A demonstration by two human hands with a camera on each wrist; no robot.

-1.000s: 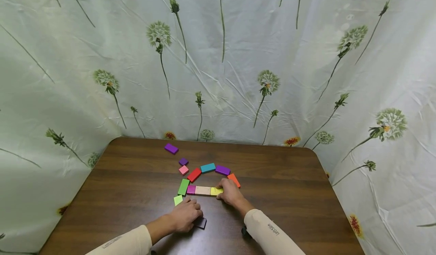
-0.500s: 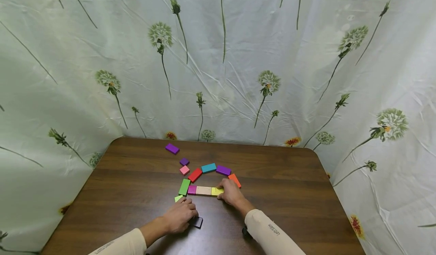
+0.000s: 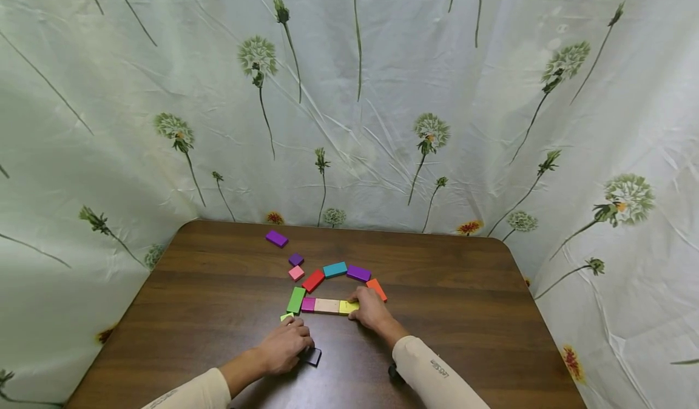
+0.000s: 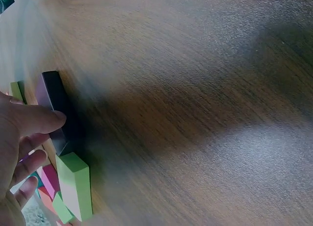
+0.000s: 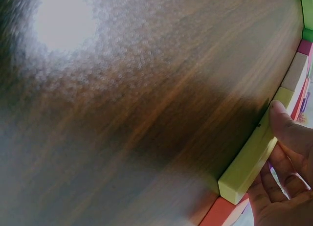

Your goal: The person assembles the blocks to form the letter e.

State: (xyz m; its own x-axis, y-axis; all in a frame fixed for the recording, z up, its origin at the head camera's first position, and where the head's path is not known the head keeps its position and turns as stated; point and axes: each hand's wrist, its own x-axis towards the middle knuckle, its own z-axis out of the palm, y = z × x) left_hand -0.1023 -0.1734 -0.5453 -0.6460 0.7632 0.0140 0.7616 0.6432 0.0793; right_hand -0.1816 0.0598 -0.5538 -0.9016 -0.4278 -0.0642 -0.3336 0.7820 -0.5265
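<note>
My left hand [image 3: 285, 347] grips a black block [image 3: 312, 356], its thumb pressed on the near side in the left wrist view. One end of that block meets a light green block [image 4: 75, 187], which my fingers partly cover in the head view. With my right hand [image 3: 372, 312] I pinch a yellow block [image 5: 254, 150] between thumb and fingers. The yellow block ends a straight row with a beige block [image 3: 326, 306] and a magenta block [image 3: 308, 304]. The fingers' far side is partly hidden.
A green block [image 3: 296, 300], red block [image 3: 314, 281], teal block [image 3: 335, 269], purple block [image 3: 358, 273] and orange block [image 3: 377, 289] form an arch on the wooden table [image 3: 464, 324]. Farther left lie a pink block [image 3: 296, 273] and two purple pieces. A floral curtain [image 3: 371, 124] hangs behind.
My left hand has moved left with the black block, toward the light green block, which is now more covered. My right hand stays on the yellow block.
</note>
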